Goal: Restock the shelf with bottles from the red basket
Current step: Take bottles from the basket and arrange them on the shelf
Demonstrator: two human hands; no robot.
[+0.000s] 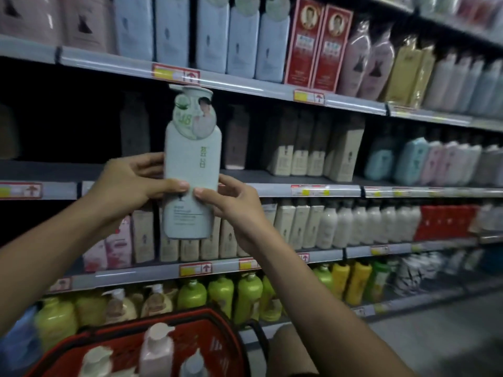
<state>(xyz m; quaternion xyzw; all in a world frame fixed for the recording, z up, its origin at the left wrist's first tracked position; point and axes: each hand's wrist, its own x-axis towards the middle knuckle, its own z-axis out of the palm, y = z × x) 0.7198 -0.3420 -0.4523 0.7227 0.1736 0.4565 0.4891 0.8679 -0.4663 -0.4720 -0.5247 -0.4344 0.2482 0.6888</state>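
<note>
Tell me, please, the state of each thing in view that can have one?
Pale green bottle: upright, lifted in front of the shelves, pump on, round tag at its neck.
Left hand: grips the bottle's left side.
Right hand: grips the bottle's right side.
Red basket: below, bottles remaining inside.
Second shelf: left part dark, thinly stocked.

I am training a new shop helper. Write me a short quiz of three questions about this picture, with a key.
1. True or false: both hands hold the pale green bottle.
2. Where is the red basket: A) on the top shelf, B) low in front of the person, C) on the right end of the shelf?
3. Fill in: the left hand and right hand grip the bottle near its ____.

Key: 1 true; 2 B; 3 middle.
</note>
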